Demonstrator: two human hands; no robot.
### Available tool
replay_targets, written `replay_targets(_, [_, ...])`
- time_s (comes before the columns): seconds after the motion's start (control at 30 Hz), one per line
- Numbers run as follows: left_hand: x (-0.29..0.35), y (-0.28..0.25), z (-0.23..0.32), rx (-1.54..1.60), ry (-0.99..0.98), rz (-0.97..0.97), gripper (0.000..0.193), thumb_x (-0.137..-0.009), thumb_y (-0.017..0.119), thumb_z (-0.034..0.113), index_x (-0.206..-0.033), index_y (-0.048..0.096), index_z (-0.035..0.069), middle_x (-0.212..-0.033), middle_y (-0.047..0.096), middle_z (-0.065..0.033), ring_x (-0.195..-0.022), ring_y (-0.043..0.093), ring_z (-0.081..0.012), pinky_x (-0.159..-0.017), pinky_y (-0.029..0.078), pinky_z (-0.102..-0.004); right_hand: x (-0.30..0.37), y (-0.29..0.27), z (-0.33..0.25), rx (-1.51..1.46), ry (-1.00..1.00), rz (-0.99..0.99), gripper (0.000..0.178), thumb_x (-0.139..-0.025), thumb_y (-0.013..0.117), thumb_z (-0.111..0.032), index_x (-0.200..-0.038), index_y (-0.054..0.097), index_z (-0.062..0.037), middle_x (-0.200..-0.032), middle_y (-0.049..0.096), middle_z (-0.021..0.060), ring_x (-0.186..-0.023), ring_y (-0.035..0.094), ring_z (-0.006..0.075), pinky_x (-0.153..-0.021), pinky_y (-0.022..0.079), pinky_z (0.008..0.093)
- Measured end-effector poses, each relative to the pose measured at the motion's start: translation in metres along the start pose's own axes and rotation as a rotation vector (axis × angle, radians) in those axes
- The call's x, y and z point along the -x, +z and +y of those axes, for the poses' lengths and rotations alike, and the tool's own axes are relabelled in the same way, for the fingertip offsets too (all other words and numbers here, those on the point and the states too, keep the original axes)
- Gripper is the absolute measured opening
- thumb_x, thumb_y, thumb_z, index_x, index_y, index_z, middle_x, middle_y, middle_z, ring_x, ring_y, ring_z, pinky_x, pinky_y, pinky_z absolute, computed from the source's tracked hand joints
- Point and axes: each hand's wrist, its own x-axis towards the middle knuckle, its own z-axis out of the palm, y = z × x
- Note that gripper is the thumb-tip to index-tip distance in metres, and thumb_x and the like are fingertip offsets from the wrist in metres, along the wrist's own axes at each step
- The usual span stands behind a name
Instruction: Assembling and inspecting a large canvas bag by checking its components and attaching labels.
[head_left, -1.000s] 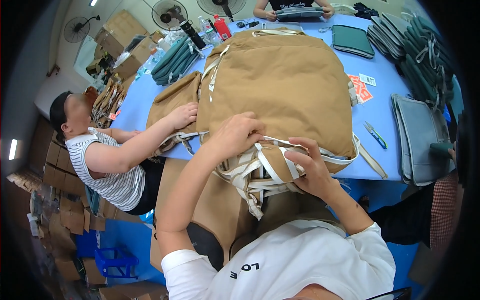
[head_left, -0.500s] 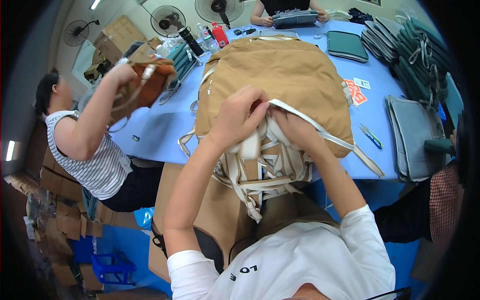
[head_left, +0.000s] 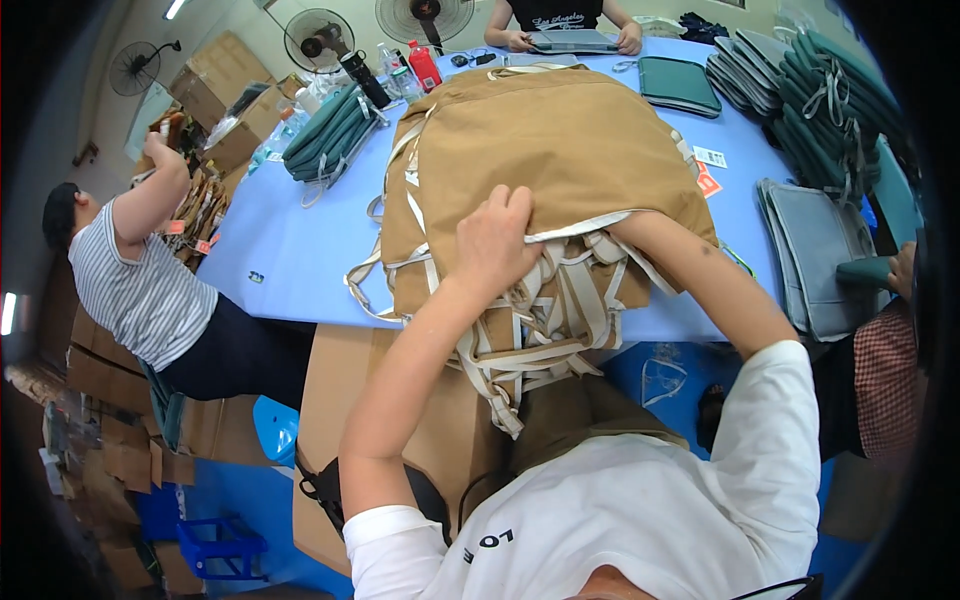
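Note:
A large tan fabric bag (head_left: 540, 150) with white-bound edges lies on the blue table in front of me. My left hand (head_left: 495, 235) is closed on the bag's edge, fingers pinching the fabric beside the white binding (head_left: 580, 226). My right forearm (head_left: 700, 260) goes in under that edge, and the bag hides my right hand and its fingers. Below the opening, a tangle of tan and white straps (head_left: 545, 335) hangs over the table's near edge toward my lap.
Green zippered cases (head_left: 325, 140) lie at the left; more green (head_left: 825, 110) and grey cases (head_left: 815, 260) stack at the right. Bottles (head_left: 424, 68) stand at the back left. One co-worker (head_left: 140, 260) stands left, another (head_left: 565, 25) sits opposite, and a third's hand (head_left: 902, 268) shows at right.
My right arm has pushed deeper under the bag's edge, hiding the hand. My left hand has shifted slightly, still on the edge. The co-worker at left has moved an orange-brown bag away from the table.

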Motion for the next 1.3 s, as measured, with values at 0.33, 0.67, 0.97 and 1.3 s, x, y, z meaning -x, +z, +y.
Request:
replay_targets(0.33, [-0.018,-0.025,-0.011,0.111,-0.112,0.150,0.018,-0.065,0.060,0.007,-0.071,0.044,0.004,-0.069,0.054,-0.0143,-0.069,0.055,-0.0351,-0.057,0.042,-0.0435,-0.008,0.005,-0.022,0.205,-0.192,0.178,0.033,-0.085,0.048,-0.029,-0.111,0.054,-0.0078,-0.109,0.054,0.0188,-0.099,0.052,0.0313,-0.088,0.039,0.0379])
replay_targets(0.67, [-0.003,-0.017,-0.002,-0.051,-0.065,-0.173,0.018,-0.068,0.062,0.006,-0.079,0.049,0.004,-0.078,0.054,-0.0141,-0.075,0.054,-0.0362,-0.064,0.044,-0.0428,-0.042,0.017,-0.001,-0.034,-0.080,-0.187,0.035,-0.085,0.049,-0.030,-0.110,0.054,-0.0049,-0.104,0.056,0.0190,-0.098,0.054,0.0274,-0.087,0.039,0.0352])
replay_targets(0.97, [-0.013,-0.005,-0.019,-0.191,-0.105,-0.277,0.015,-0.068,0.053,-0.002,-0.082,0.049,0.003,-0.082,0.058,-0.0184,-0.079,0.058,-0.0373,-0.068,0.047,-0.0456,0.061,-0.026,-0.037,0.210,-0.248,-0.076,0.048,-0.077,0.061,-0.022,-0.116,0.046,0.0005,-0.113,0.049,0.0172,-0.102,0.050,0.0302,-0.084,0.042,0.0365])
replay_targets(1.3, [-0.016,-0.041,-0.007,-0.205,-0.095,-0.450,0.020,-0.065,0.065,0.008,-0.079,0.050,0.003,-0.076,0.057,-0.0161,-0.077,0.055,-0.0350,-0.063,0.043,-0.0411,0.184,0.026,0.007,-0.254,0.328,0.491,0.078,-0.065,0.072,-0.010,-0.131,0.030,-0.0057,-0.138,0.023,0.0216,-0.126,0.027,0.0363,-0.101,0.028,0.0404])
